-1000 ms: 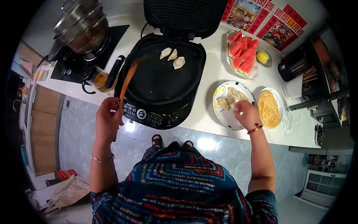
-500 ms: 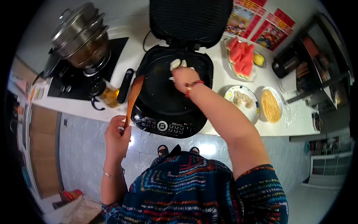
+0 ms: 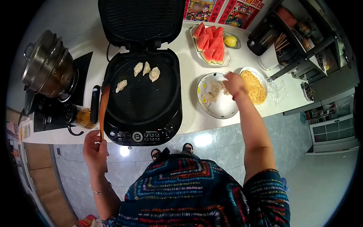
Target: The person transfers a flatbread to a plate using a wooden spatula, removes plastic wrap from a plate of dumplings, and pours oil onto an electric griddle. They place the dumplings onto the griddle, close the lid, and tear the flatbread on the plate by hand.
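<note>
My left hand is closed around the handle of a wooden spatula, which stands upright along the left rim of the electric griddle. Several pale dumplings lie apart in the upper part of its black pan. Over at the right, my right hand reaches over a white patterned plate, fingers bent down at the dumplings clustered there. A dumpling shows just under those fingers, which look closed on it; the fingertips are partly hidden.
The griddle's lid stands raised. Left are a steamer pot on the stove and an oil jug. Rightward are watermelon slices, a lemon, a plate of flatbread, and a black rack.
My right hand has moved from the griddle pan to the plate on the right, leaving dumplings in the pan. My left hand still holds the spatula. The view has shifted rightward.
</note>
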### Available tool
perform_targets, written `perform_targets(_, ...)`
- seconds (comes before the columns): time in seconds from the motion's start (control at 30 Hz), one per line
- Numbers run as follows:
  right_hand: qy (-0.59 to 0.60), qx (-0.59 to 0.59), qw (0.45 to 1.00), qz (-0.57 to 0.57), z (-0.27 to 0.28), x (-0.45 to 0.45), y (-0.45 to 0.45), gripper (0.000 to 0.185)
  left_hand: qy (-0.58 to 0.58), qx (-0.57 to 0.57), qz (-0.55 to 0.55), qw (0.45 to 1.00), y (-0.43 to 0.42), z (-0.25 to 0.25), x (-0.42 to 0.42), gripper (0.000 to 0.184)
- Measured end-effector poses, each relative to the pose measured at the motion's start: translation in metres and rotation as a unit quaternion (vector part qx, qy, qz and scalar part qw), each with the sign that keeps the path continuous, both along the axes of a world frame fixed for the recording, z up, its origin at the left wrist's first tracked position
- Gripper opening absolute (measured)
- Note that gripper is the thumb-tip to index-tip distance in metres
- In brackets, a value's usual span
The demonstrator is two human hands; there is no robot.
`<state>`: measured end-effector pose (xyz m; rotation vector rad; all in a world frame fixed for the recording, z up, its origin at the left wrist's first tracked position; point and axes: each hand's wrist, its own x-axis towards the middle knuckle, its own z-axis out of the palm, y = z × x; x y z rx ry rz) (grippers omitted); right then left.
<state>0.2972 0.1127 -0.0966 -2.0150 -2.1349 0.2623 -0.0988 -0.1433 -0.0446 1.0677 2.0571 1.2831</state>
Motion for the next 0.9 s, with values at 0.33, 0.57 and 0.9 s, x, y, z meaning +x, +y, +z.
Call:
perform_targets(0.33, -0.018, 0.024, 0.999, -0.029, -0.041, 0.035, -0.02, 0.021, -0.02, -0.018, 0.02, 0.999, 0.012, 0.019, 0.029, 0.031)
perform_targets(0.57, 0.458, -0.147, 0.876, 0.022, 0.039, -0.027, -0.027, 0.021, -0.023, 0.003, 0.015, 1.0, 0.002, 0.009, 0.02, 0.031)
perform_targets(0.9, 0.336, -0.21, 0.888, 0.233, 0.041, -0.188, -0.008, 0.02, -0.057, 0.025, 0.061, 0.996, -0.028, 0.015, -0.003, 0.031)
